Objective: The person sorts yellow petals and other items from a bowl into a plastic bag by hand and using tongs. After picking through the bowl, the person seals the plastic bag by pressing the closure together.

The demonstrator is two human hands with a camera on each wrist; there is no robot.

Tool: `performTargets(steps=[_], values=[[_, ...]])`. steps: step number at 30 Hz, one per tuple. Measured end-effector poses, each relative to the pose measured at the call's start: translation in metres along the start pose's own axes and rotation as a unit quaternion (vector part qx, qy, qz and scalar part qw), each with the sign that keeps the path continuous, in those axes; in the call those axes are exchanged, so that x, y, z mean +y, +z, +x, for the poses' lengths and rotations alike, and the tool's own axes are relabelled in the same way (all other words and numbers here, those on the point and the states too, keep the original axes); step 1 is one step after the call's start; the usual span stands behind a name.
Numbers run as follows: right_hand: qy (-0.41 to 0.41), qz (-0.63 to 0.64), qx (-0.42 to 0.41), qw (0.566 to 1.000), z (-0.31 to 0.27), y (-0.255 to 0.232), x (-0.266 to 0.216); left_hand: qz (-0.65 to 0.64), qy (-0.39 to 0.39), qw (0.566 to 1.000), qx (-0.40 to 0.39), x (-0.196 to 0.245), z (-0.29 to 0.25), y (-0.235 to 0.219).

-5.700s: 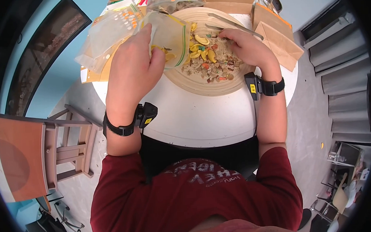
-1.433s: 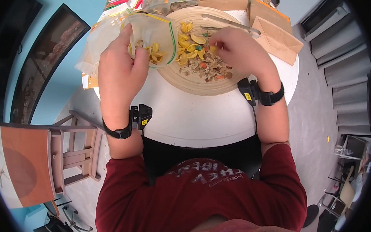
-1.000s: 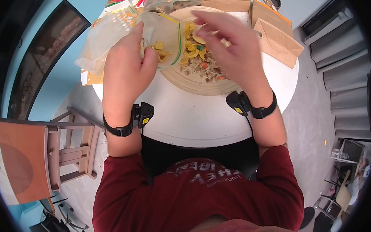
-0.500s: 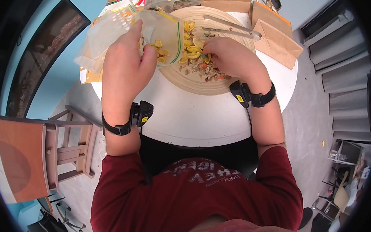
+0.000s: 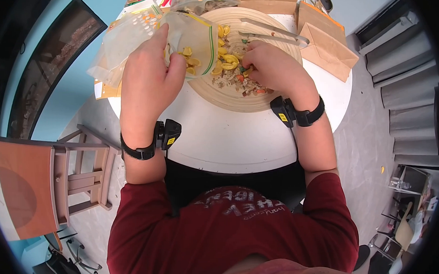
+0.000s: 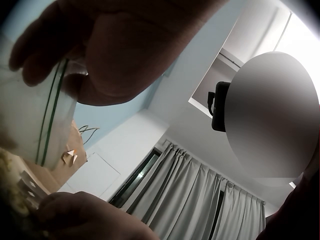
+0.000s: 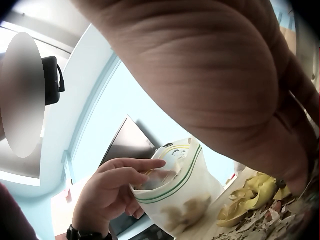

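Observation:
My left hand point(image 5: 152, 76) grips the rim of a clear zip-top bag point(image 5: 194, 36), its mouth facing right, with several yellow cupped dried petals point(image 5: 189, 59) inside. In the right wrist view the bag point(image 7: 175, 205) has a green seal line. A round wooden tray point(image 5: 217, 102) bears loose dried potpourri: yellow petals point(image 5: 229, 58) on the left and brown crumbs with orange bits point(image 5: 249, 88) nearer. My right hand point(image 5: 278, 69) reaches down into this pile, fingers bent, thumb beside the yellow petals point(image 7: 260, 190). Its fingertips are hidden, so I cannot tell whether they pinch a piece.
Metal tongs point(image 5: 273, 31) lie across the tray's far right. A brown paper bag point(image 5: 329, 52) stands right of it. Another dotted plastic bag point(image 5: 125, 47) lies left, a filled one point(image 5: 207, 1) behind. The white table point(image 5: 220, 142) curves before me.
My right hand has swung left over the tray towards the bag's mouth, then dropped back into the pile, shifting slightly right lately. My left hand keeps hold of the bag.

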State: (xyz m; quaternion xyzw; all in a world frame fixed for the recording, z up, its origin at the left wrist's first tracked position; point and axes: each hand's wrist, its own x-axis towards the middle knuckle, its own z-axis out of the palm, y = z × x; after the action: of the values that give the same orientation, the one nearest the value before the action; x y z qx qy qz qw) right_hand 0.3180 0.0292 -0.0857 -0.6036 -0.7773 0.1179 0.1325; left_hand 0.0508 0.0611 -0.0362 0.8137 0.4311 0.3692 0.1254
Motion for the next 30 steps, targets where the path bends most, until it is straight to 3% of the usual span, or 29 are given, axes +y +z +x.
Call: performTargets(steps=[7,13,16,19,22,23,26,27,30], values=[[0.001,-0.012,0.027,1.000,-0.002,-0.009,0.001,0.004,0.008,1.000,0.003,0.000,0.000,0.000],[0.050,0.043,0.057,0.996,-0.005,-0.023,-0.003,0.003,-0.005,1.000,0.000,0.002,0.000,-0.001],[0.052,0.108,0.131,0.984,-0.008,-0.033,-0.004,0.007,0.016,1.000,0.011,0.000,0.000,0.000],[0.003,0.202,0.277,0.939,-0.008,-0.038,-0.010,0.006,0.015,1.000,0.009,-0.001,-0.001,0.000],[-0.075,0.271,0.471,0.836,-0.004,-0.038,-0.020,-0.004,0.025,1.000,0.004,-0.004,-0.002,0.003],[-0.111,0.302,0.500,0.804,-0.004,-0.039,-0.024,0.000,0.025,1.000,-0.001,-0.003,-0.002,0.003],[-0.138,0.284,0.528,0.789,-0.004,-0.029,-0.042,0.010,0.025,0.999,-0.018,0.001,-0.003,0.002],[-0.135,0.202,0.462,0.853,-0.007,-0.030,-0.048,0.013,0.027,0.999,-0.022,0.001,-0.003,0.002],[-0.113,0.148,0.255,0.949,-0.006,-0.029,-0.050,0.017,0.036,0.999,-0.020,0.002,-0.003,0.003]])
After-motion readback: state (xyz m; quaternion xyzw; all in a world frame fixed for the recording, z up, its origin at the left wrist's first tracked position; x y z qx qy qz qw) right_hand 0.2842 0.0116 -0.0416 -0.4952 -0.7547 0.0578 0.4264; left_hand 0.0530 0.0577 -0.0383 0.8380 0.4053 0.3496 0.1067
